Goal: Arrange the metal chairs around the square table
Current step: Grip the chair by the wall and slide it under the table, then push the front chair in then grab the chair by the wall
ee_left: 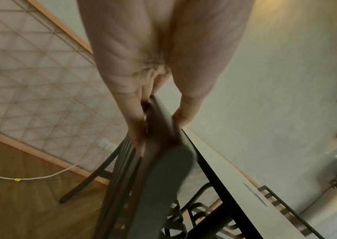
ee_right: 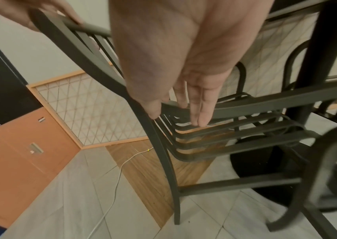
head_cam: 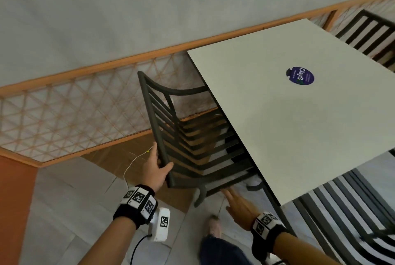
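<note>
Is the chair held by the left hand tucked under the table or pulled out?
Partly tucked: the chair's seat slats run under the table edge, while its backrest stands clear, gripped by the left hand.

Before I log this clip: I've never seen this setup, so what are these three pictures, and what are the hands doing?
No machine here: a person wears three cameras, one on the head and one on each wrist. The head view looks down at both arms; the black bands with square markers are the wrist mounts. The left hand grips the top rail of a dark metal chair, whose seat sits partly under the square table. The left wrist view shows that grip close up. The right hand is open, with straight fingers at the seat's edge, as the right wrist view shows. On the table lies only a round blue sticker. More chairs stand at the table's other sides.
</note>
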A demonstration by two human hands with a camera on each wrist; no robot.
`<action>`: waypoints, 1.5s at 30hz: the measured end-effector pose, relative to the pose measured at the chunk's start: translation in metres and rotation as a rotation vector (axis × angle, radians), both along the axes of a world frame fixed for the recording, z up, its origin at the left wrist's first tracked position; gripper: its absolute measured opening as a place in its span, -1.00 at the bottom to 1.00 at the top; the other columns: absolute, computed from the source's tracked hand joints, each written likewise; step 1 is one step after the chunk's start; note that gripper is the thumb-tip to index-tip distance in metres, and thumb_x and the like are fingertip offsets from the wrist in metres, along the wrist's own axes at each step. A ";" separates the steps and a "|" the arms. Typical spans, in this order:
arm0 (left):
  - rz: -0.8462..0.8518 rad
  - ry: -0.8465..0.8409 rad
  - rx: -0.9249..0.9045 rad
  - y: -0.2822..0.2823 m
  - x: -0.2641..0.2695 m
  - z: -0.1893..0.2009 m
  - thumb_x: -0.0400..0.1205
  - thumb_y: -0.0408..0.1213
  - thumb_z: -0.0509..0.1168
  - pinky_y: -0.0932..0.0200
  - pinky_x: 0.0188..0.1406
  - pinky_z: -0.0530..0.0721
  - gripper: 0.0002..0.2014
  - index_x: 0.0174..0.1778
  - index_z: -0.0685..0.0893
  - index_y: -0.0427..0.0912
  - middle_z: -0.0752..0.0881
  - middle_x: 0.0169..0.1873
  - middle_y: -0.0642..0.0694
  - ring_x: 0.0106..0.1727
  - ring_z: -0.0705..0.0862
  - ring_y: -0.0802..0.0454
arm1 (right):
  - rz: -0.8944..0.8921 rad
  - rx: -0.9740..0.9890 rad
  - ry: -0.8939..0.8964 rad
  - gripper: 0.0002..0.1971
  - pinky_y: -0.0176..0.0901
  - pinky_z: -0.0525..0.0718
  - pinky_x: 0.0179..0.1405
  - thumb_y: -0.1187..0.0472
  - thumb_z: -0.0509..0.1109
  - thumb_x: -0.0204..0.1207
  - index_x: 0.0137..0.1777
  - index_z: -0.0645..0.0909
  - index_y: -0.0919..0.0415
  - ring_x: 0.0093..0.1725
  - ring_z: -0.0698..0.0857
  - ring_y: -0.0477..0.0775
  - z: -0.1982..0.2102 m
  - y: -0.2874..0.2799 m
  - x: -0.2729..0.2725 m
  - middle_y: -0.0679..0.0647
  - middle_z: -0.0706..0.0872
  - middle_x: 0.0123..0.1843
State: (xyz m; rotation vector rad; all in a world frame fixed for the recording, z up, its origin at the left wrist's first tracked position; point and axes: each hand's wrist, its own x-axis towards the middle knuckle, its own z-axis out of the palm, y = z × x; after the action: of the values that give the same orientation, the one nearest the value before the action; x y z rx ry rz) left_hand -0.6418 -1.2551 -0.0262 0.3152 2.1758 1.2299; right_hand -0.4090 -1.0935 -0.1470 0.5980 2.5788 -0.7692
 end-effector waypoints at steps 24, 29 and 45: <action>-0.111 -0.180 0.045 0.199 0.423 -0.042 0.48 -0.53 0.34 -0.30 0.22 0.68 -0.21 0.61 0.12 -0.23 0.70 -0.14 -0.13 0.10 0.70 -0.28 | -0.561 0.134 0.195 -0.55 0.00 0.57 0.24 0.20 0.35 0.58 0.45 0.39 0.18 0.23 0.64 0.24 0.141 0.180 0.437 0.21 0.44 0.45; -0.129 -0.191 -0.068 0.246 0.515 -0.052 0.58 -0.39 0.32 -0.08 0.25 0.65 -0.27 0.62 0.10 -0.20 0.70 -0.02 -0.17 0.13 0.69 -0.22 | -0.560 0.104 0.156 -0.54 -0.05 0.57 0.10 0.27 0.32 0.57 0.45 0.35 0.15 0.09 0.65 0.25 0.144 0.249 0.481 0.25 0.43 0.42; 0.326 -0.233 -0.564 0.351 0.521 -0.133 0.56 -0.14 0.38 -0.26 0.66 0.07 -0.04 0.66 -0.20 -0.14 -0.09 0.68 -0.28 0.67 -0.03 -0.35 | -0.396 0.027 -0.145 -0.42 0.07 0.53 0.27 0.18 0.38 0.57 0.53 0.24 0.22 0.35 0.56 0.35 0.054 0.487 0.465 0.36 0.51 0.41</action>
State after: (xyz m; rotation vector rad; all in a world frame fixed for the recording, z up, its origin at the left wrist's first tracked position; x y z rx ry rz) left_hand -0.1205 -0.9046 -0.1588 -0.4081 2.3058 0.7096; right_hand 0.0560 -0.6065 -0.0927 1.1511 2.3687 -0.7782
